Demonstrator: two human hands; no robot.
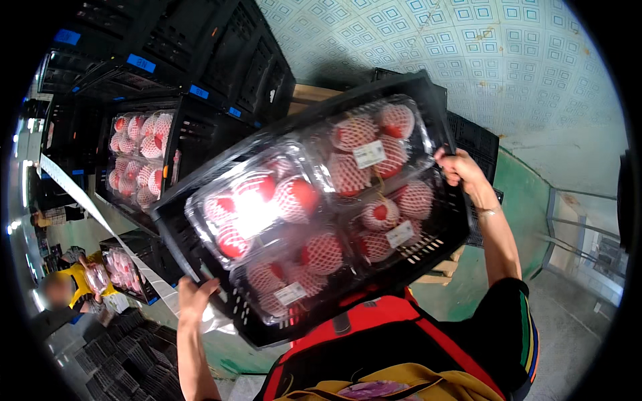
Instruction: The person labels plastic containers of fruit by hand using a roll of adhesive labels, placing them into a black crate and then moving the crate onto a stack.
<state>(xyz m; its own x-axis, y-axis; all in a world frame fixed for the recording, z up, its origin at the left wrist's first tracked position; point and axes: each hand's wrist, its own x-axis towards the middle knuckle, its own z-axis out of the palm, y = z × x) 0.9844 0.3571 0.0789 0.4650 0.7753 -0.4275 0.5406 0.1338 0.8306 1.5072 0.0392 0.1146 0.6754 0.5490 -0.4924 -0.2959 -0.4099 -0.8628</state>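
Observation:
Both my hands carry a black plastic crate [449, 244], tilted in front of my body. My left hand [194, 299] is closed on its near left end, thumb over the rim. At the opposite end, my right hand [461, 170] grips the side wall. Inside lie several clear plastic boxes [313, 167] of round red fruit [295, 199] in foam nets. White labels [369, 154] show on some boxes. Glare whitens part of the left box, and the fruit's exact kind cannot be told.
Tall stacks of black crates [227, 60] stand at the far left, one holding packed fruit [140, 137]. A wooden pallet [438, 269] shows behind my crate. A patterned wall [455, 40] rises beyond. At lower left is a person in yellow [81, 284] near more crates [127, 351].

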